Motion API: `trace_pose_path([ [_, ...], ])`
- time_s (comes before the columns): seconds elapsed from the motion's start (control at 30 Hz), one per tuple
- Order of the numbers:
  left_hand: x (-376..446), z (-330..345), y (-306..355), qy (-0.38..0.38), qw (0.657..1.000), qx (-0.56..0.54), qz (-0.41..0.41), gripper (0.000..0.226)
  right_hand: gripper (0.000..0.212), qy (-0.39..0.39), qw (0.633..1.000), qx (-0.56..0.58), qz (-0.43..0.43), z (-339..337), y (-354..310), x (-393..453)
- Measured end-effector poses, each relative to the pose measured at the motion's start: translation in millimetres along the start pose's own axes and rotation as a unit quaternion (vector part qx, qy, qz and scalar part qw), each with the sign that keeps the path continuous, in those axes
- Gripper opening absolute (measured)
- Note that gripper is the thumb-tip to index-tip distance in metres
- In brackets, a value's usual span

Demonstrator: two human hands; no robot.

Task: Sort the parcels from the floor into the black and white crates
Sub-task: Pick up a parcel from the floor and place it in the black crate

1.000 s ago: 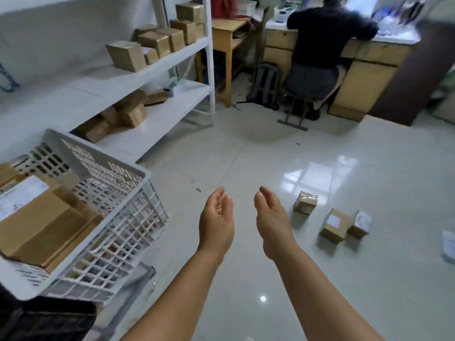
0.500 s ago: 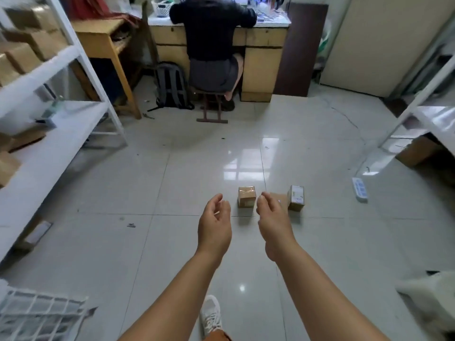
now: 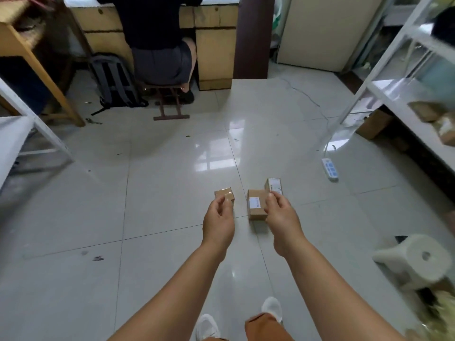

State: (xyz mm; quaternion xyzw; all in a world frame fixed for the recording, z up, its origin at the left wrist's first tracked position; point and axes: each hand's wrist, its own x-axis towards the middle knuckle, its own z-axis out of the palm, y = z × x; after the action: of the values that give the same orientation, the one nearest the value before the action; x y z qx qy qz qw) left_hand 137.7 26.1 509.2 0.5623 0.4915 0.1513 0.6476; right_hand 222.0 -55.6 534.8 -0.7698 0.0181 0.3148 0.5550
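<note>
Three small cardboard parcels lie on the tiled floor ahead of me. A taped brown parcel [image 3: 224, 193] is on the left. A brown parcel with a white label [image 3: 255, 205] lies in the middle, and a white-topped parcel [image 3: 273, 185] sits just behind it. My left hand [image 3: 218, 220] hovers in front of the taped parcel, fingers loosely curled, holding nothing. My right hand [image 3: 280, 215] reaches over the labelled parcel's right side, also holding nothing. Whether either hand touches a parcel I cannot tell. No crate is in view.
A person sits on a stool [image 3: 170, 102] at a desk ahead, a backpack [image 3: 114, 81] beside them. White shelving stands at left [image 3: 37, 124] and right [image 3: 403, 99]. A power strip [image 3: 330, 168] lies on the floor, and a white stool [image 3: 416, 262] lies at lower right.
The view has swung right and closed in on the parcels. The white crate and left shelf boxes have left view. Both hands now sit over the parcels, fingers more curled.
</note>
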Motion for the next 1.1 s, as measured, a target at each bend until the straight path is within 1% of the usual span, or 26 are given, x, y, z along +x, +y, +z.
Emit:
trace_pose_path([
  [0.07, 14, 11, 1, -0.006, 1.000, 0.002, -0.013, 0.039, 0.012, 0.006, 1.000, 0.016, 0.012, -5, -1, 19],
  [0.1, 21, 17, 2, -0.008, 1.000, 0.002, -0.017, 0.040, 0.011, 0.011, 1.000, 0.022, 0.017, -8, -1, 29],
  [0.13, 27, 23, 3, -0.009, 1.000, 0.003, -0.022, 0.040, 0.013, 0.015, 0.999, 0.025, 0.020, -10, -1, 40],
  [0.2, 41, 38, 4, -0.012, 0.999, 0.010, -0.030, 0.041, 0.032, 0.020, 0.999, 0.023, 0.031, -18, 2, 65],
  [0.27, 56, 55, 7, -0.014, 0.999, 0.021, -0.036, 0.042, 0.039, 0.020, 0.999, 0.022, 0.043, -27, 2, 92],
  [0.4, 96, 100, 17, -0.004, 0.997, 0.055, -0.049, 0.043, 0.043, 0.000, 0.996, 0.038, 0.078, -48, -4, 155],
  [0.5, 132, 141, 25, -0.002, 0.994, 0.084, -0.065, 0.045, 0.039, -0.018, 0.993, 0.056, 0.105, -67, -10, 207],
  [0.67, 201, 205, 23, 0.010, 0.987, 0.134, -0.089, 0.047, 0.040, -0.018, 0.989, 0.039, 0.144, -94, 6, 298],
  [0.87, 296, 261, -17, -0.027, 0.974, 0.208, -0.083, 0.049, 0.043, -0.008, 0.976, 0.016, 0.218, -98, 57, 395],
  [1.0, 365, 283, -68, -0.059, 0.960, 0.257, -0.090, 0.052, 0.046, 0.001, 0.968, 0.006, 0.251, -84, 112, 455],
  [1.1, 416, 292, -113, -0.079, 0.950, 0.288, -0.096, 0.054, 0.039, 0.008, 0.962, -0.001, 0.273, -70, 157, 495],
])
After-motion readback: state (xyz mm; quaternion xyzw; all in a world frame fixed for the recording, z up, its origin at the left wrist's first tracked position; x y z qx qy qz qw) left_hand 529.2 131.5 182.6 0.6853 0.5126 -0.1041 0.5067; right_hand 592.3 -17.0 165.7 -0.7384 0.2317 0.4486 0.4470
